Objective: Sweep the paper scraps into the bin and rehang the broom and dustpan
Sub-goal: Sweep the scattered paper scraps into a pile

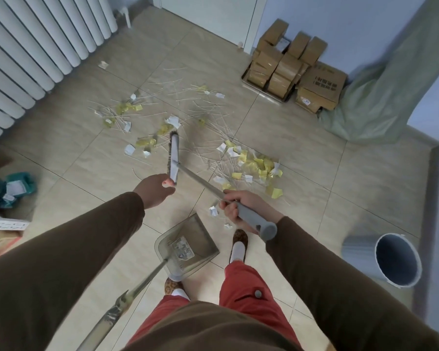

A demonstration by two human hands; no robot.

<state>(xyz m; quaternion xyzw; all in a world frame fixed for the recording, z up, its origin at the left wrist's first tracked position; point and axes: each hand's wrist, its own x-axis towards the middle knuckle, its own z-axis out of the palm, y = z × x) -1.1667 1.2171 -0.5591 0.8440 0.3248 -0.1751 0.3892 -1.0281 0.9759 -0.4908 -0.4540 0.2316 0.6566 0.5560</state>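
Observation:
Yellow and white paper scraps (256, 165) and thin white strips lie scattered over the tiled floor, with another cluster (124, 110) nearer the radiator. My right hand (235, 203) is shut on the grey grip of the broom handle (254, 219). The broom head (174, 158) is lifted and turned on edge in the middle of the scraps. My left hand (153, 190) pinches the near end of the broom head. The clear grey dustpan (188, 247) stands on the floor by my feet, held by neither hand, its long handle (127, 297) leaning to the lower left. The grey bin (390, 259) stands at the right.
A white radiator (36, 46) lines the left wall. Stacked cardboard boxes (289, 69) and a green sack (380, 97) fill the far right corner. A teal bag (8, 188) and a box (0, 236) sit at the left edge. A white door is straight ahead.

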